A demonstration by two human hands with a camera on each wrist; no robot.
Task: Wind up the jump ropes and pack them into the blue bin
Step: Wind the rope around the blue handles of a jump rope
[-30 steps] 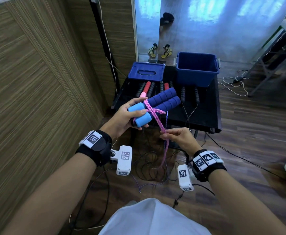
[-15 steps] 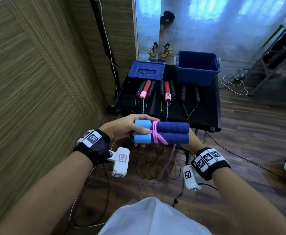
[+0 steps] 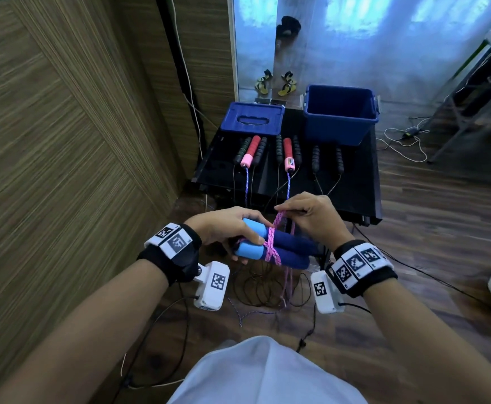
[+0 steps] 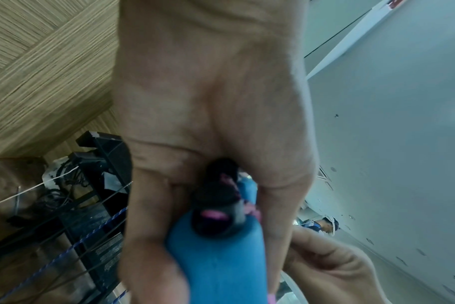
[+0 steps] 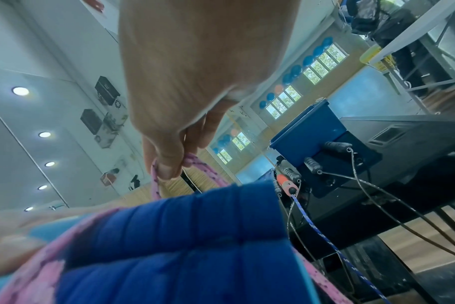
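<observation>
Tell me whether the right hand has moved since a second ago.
Yes. The right hand, pinching the pink rope, rose from below the blue handles to above them, nearer the black table edge.

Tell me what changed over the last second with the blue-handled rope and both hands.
The right hand came up from below the blue handles to above them, carrying the pink rope it pinches over the top for another wrap. The left hand lowered and levelled the handles, still gripping their light-blue ends. The blue bin and the ropes on the table stayed put.

blue handles (image 3: pixel 273 249): side by side, pink rope (image 3: pixel 272 246) wound round | blue bin (image 3: pixel 340 123): open, on table
</observation>
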